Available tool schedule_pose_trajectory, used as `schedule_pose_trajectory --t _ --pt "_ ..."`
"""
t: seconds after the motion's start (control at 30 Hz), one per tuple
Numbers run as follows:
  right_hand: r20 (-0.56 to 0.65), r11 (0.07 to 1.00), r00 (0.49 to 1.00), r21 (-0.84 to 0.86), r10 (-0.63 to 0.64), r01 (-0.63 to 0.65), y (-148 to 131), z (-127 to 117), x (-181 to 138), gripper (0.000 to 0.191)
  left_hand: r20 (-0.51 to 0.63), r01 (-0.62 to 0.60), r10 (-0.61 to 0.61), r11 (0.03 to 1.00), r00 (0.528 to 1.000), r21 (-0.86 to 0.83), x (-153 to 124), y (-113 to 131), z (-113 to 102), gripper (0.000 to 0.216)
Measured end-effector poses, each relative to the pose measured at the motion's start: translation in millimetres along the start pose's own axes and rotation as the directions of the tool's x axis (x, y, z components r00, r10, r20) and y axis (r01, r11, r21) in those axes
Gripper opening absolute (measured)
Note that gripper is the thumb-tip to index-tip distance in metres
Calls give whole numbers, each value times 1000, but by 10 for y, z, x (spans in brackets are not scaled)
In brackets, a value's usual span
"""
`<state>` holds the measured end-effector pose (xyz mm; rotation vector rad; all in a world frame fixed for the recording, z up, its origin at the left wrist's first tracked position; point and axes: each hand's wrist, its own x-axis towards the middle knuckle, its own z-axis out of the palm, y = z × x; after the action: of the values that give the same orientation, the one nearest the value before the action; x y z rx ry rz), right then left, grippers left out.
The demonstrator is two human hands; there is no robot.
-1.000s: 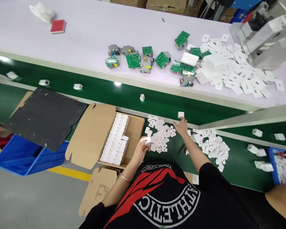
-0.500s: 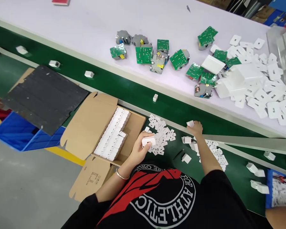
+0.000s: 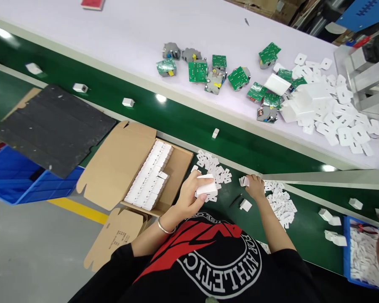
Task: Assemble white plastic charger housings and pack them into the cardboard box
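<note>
The left hand (image 3: 189,198) sits just right of the cardboard box (image 3: 177,166). Its fingers are wrapped around a white housing (image 3: 206,188), which is held clear of the surface beside the box's near corner. Further right of the box, the right hand (image 3: 255,187) has its fingertips closed on a small white cover (image 3: 244,181). A second housing (image 3: 245,205) lies loose just nearer than that hand.

Loose covers (image 3: 216,170) are scattered between the box and the right hand. The box itself holds tight rows of white housings. Beyond the box runs the green belt (image 3: 183,120), and beyond that a white table (image 3: 113,38) carries circuit boards (image 3: 240,78).

To do the step well, I judge that the housing should be gripped by its sides with the open face turned toward the right hand. The cover should be pinched by its edges so it meets the housing squarely.

Half a second earlier the right hand was stretched out to the rail beyond the covers. It has now drawn back toward the body with the cover. The left hand has lifted and turned its housing slightly.
</note>
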<state>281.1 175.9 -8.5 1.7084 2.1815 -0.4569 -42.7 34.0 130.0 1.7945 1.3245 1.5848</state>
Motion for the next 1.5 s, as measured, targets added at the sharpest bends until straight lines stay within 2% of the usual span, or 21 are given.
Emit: schedule_pose_trajectory --t 0.1,0.17,0.23,0.3,0.33,0.37,0.43,0.57,0.67,0.73,0.83,0.97,1.03,1.13,1.2,1.3,1.4,1.5 --pt "-61 999 998 45 1 2 -169 -168 -140 60 -14 -6 5 1000 1000 -9 -39 28 -20 38" --pt "-191 965 980 240 -62 108 -421 -365 -346 59 -18 -5 5 1000 1000 -28 -70 42 -21 38" --pt "-365 778 915 520 -171 353 -766 -606 -638 51 -13 3 -4 999 1000 -44 -99 58 -13 37" --pt "-433 543 838 639 -332 545 -1137 -846 -956 49 -4 12 -12 998 1000 -61 -121 78 -3 36" --pt "-451 454 796 656 -404 603 -1307 -950 -1098 51 -1 10 -10 998 1000 -70 -129 90 1 36" --pt "-472 398 762 658 -443 639 -1455 -1034 -1217 52 2 2 -2 997 1000 -78 -134 103 2 36" --pt "-517 342 734 659 -440 670 -1675 -1134 -1374 48 12 -15 16 997 1000 -80 -138 129 -6 38" --pt "-590 278 738 686 -326 672 -1856 -1105 -1442 35 40 -22 25 997 999 -67 -140 155 -65 38" --pt "-574 261 771 727 -276 635 -1910 -1007 -1429 33 54 10 -5 996 999 -83 -160 132 -112 37" --pt "-545 270 798 753 -256 600 -1943 -955 -1423 32 76 80 -74 993 994 -90 -186 106 -129 40" --pt "-503 300 836 780 -221 549 -1975 -918 -1415 30 154 227 -205 964 967 -138 -226 75 -131 50" --pt "-469 326 874 812 -129 484 -1962 -928 -1405 31 244 348 -285 897 927 -274 -249 83 -115 66" --pt "-452 336 886 822 -106 460 -1939 -938 -1403 33 283 403 -325 869 902 -286 -246 109 -106 62" --pt "-411 344 900 832 -147 436 -1901 -938 -1410 39 310 454 -370 848 876 -272 -241 156 -94 50" --pt "-394 331 897 835 -200 440 -1881 -931 -1425 42 286 434 -361 862 888 -263 -247 173 -83 46" --pt "-435 283 862 820 -259 498 -1860 -921 -1461 43 203 307 -266 929 942 -206 -272 165 -68 46" --pt "-531 285 796 746 -291 602 -1841 -907 -1507 44 136 102 -83 986 987 -133 -298 135 -61 45" --pt "-623 358 709 612 -331 705 -1829 -877 -1547 48 106 -53 65 993 992 -110 -309 119 -68 44"
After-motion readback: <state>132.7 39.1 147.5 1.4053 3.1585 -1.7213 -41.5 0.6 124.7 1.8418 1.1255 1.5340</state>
